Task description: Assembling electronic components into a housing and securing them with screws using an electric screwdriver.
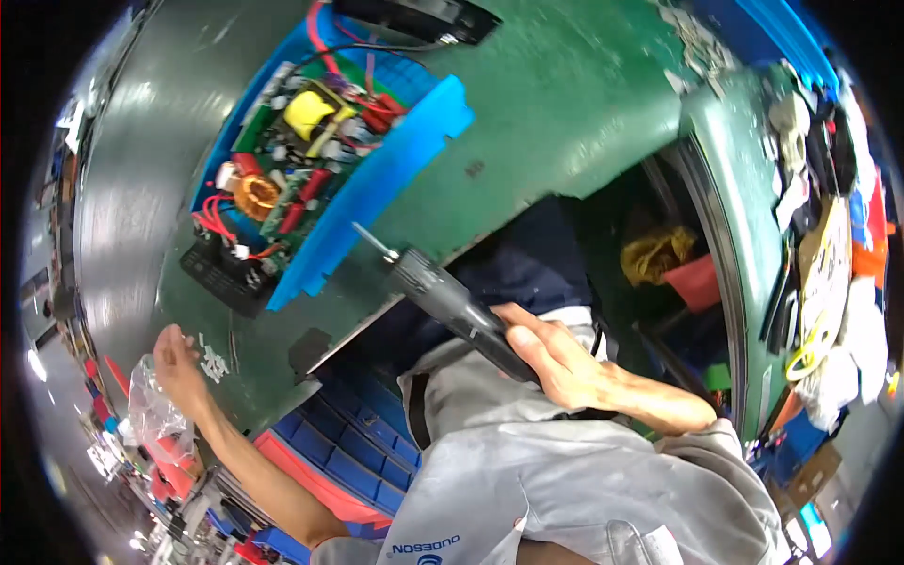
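Observation:
My right hand (556, 363) is wrapped round a dark electric screwdriver (457, 306), whose thin metal bit points up and left. Beyond the bit lies a blue open housing (377, 193) with a circuit board (292, 151) inside. The board carries a yellow transformer (307, 115), a copper-wound coil (256, 196) and red parts and wires. At the far left, my left hand (179, 369) is over the table edge, its fingers bent and somewhat apart. Beside it are small white pieces (215, 360) and a clear plastic bag (149, 405). Nothing shows between its fingers.
A black end panel (221, 278) sits at the housing's near end, another black part (424, 17) at its far end. Blue bins (339, 447) stand below the green table (565, 85). Gloves, tape and tools (815, 235) crowd the right side.

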A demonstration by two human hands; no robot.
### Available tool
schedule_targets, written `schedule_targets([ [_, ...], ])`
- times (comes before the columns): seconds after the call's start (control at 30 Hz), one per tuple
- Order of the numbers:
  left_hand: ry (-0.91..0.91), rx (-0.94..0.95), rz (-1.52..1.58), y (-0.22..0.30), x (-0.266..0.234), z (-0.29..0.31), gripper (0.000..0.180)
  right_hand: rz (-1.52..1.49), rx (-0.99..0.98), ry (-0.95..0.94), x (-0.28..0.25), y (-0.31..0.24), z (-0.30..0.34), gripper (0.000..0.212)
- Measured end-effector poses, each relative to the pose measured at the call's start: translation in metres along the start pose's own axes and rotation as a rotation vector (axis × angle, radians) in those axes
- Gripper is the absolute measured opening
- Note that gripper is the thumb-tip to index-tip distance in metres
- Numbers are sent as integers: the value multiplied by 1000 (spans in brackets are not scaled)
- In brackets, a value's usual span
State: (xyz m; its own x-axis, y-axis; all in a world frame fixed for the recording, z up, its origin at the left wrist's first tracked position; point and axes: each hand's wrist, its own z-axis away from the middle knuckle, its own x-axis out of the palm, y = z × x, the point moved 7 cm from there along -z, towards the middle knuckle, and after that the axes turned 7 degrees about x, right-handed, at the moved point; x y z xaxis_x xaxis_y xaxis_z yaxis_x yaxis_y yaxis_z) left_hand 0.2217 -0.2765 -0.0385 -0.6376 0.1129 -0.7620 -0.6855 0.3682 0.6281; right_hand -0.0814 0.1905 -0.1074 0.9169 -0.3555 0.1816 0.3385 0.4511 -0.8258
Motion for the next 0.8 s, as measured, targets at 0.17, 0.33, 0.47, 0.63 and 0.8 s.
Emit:
schedule_targets([
  [0.17,-12,141,247,161,50,30,31,5,-18,36,-3,-1,-2,46],
  [0.33,-233,226,305,243,102,52,22,0,-11,16,-1,-7,-5,47],
  [0.47,-402,460,226,277,131,66,14,-12,-23,16,2,-6,-5,47],
  [0.63,-390,453,59,298,147,81,9,-43,7,-6,-1,0,-7,54],
  [0.8,-405,723,-185,309,161,95,8,-140,1,-87,-3,5,-18,66],
])
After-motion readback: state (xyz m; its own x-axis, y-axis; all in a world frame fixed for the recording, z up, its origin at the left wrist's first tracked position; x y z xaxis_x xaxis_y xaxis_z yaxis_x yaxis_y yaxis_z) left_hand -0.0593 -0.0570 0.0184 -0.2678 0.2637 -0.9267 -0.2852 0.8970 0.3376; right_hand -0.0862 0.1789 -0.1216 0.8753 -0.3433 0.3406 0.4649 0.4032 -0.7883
